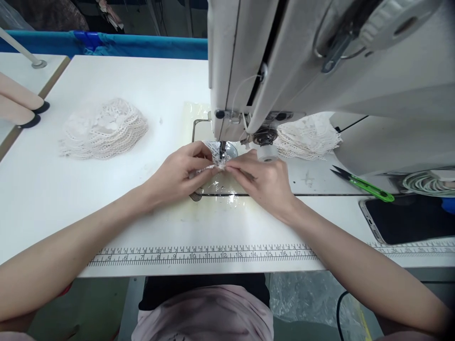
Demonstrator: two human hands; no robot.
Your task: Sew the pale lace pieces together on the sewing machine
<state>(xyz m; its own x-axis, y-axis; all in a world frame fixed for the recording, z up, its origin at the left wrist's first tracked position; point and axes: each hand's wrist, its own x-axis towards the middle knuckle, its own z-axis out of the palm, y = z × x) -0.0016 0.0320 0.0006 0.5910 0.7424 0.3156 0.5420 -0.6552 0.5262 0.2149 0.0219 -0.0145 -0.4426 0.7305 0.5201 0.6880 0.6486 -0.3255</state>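
White openwork lace point(214, 151) lies on the bed of the pale grey sewing machine point(236, 57), right at the dark metal presser foot point(222, 150), with its near edge bunched toward me. I pinch that edge from both sides: the thumb and fingers of my left hand point(181, 171) close on it from the left, while those of my right hand point(268, 179) nip it just beside them, the fingertips of both hands almost meeting in front of the foot. Under my hands spreads a glossy, yellowish clear film point(222, 189).

Well to the left, a loose stack of off-white lace pieces point(106, 130) rests on the white desk point(170, 85). Another heap of white lace point(308, 137) sits to the right of the needle area, beneath the machine's arm. Farther right I have bright green thread snips with dark blades point(369, 186), pointing left, and near them a dark-screened smartphone point(412, 218). Along the desk's near edge runs a printed black-and-white measuring scale point(223, 255), partly covered by my right forearm.
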